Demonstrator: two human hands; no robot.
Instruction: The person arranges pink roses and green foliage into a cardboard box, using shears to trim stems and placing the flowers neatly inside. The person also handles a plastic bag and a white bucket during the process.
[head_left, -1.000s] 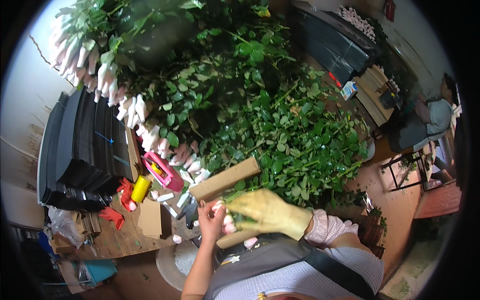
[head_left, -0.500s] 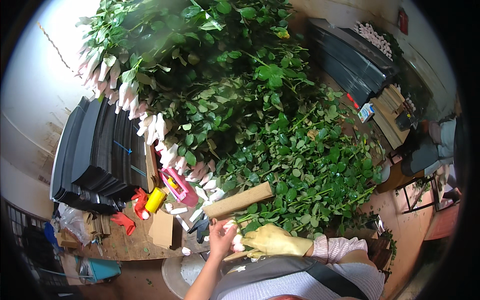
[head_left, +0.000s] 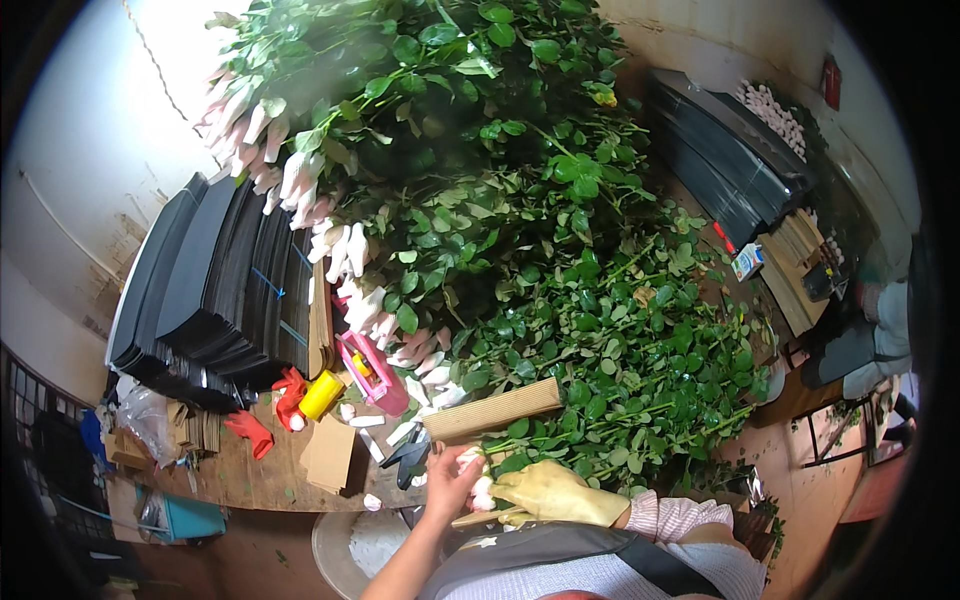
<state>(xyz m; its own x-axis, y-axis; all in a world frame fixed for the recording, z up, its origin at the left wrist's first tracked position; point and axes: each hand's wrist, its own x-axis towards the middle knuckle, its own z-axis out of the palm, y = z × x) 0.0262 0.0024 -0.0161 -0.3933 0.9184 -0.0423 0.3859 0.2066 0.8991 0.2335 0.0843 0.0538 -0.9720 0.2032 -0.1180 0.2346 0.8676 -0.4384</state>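
Note:
Close in front of me, a few pale pink roses (head_left: 483, 492) show their heads between my two hands. My bare left hand (head_left: 450, 484) has its fingers closed on the rose heads, and the fingertips are partly hidden. My right hand (head_left: 562, 494), in a yellow rubber glove, is wrapped around the roses from the right, covering their stems. Just beyond the hands lies a strip of corrugated cardboard (head_left: 492, 409). Black-handled shears (head_left: 408, 458) rest left of my left hand. A big heap of leafy rose stems (head_left: 590, 340) fills the table ahead.
Stacked dark sheets (head_left: 225, 290) stand at left. Near them are a pink dispenser (head_left: 375, 380), a yellow roll (head_left: 321, 396), a red glove (head_left: 250, 433) and cardboard pieces (head_left: 328, 455). A round bin (head_left: 340, 550) sits below the table edge. More dark sheets (head_left: 725, 160) stand far right.
The view has shifted, so most of the scene sits a little farther right. Both hands stay at the rose heads, with only a slight shift of the left fingers.

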